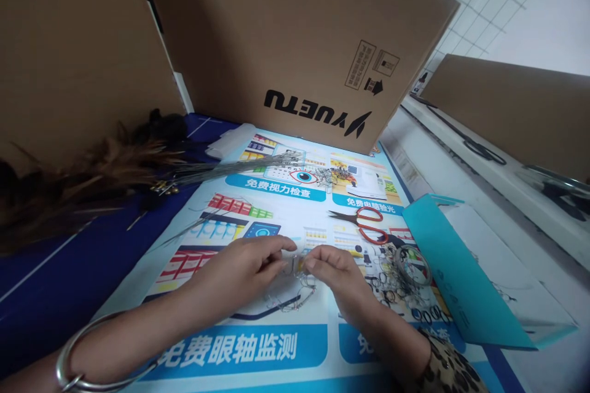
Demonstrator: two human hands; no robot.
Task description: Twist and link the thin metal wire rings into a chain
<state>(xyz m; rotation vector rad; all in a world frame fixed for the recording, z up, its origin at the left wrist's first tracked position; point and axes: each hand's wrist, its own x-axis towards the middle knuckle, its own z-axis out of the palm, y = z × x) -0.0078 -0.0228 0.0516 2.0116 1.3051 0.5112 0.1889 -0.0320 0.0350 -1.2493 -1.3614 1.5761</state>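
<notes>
My left hand [259,263] is over the printed sheet, index finger stretched forward and thumb curled in close to the other fingers. Whatever lies in its grasp is too fine to make out. Opposite it, my right hand [338,273] pinches a thin wire trace [295,265] between thumb and fingertips. Below the fingertips, loops of fine line with small beads [302,298] hang or rest on the sheet; which, I cannot tell. Orange-handled scissors [364,221] lie beyond my right hand. A heap of small rings and wire loops [401,282] sits to its right.
A bundle of thin wires [239,166] and a smaller tangle [334,178] lie farther back. Brown feathers [92,166] are at the left on blue cloth. Large cardboard boxes [286,31] wall off the back. An open teal box [479,282] stands at the right.
</notes>
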